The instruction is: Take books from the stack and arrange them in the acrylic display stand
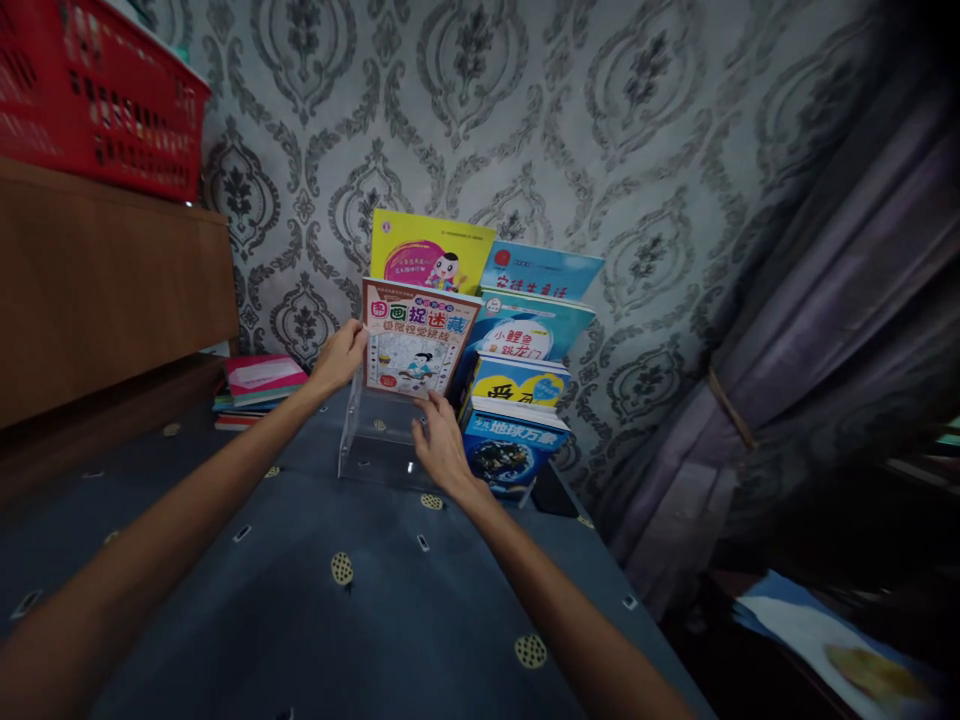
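A brown-framed picture book point(417, 345) with colourful Chinese lettering stands in the left column of a clear acrylic rack point(390, 462). My left hand point(343, 355) is closed on the book's left edge. At its lower right edge, the fingertips of my right hand point(444, 442) touch the cover, thumb held apart. Behind it rises a yellow book point(431, 240). The right column holds a light blue book point(540, 270), a teal book point(529, 325), a yellow-and-blue book point(517, 383) and, in front, a dark blue book with a globe point(506, 465).
Left of the rack lies a stack of books point(262, 378), pink on top. A red plastic basket point(112, 110) sits on a brown wooden cabinet point(105, 290). A dark phone-like slab point(553, 492) lies beside the rack on the patterned dark cloth point(300, 620). A tied curtain point(682, 480) hangs at right.
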Available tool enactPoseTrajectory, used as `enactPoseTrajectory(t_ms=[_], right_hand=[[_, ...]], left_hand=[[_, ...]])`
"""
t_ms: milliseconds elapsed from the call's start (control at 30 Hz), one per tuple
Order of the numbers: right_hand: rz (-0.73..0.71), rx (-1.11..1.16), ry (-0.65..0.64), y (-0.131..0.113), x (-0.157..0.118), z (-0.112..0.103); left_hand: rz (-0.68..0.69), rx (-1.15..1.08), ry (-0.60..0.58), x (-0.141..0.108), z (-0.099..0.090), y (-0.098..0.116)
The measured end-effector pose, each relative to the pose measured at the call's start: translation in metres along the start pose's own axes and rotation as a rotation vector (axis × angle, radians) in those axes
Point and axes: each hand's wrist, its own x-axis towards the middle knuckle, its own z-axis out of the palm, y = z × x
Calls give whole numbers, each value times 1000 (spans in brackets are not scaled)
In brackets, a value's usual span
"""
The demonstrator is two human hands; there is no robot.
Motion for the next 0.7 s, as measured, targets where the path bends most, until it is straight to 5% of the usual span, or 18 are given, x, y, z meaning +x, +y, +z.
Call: enactPoseTrajectory(t_ms=[700], right_hand=[[16, 1, -41, 5, -16, 8]], left_hand=[[56, -94, 28, -12, 2, -5]])
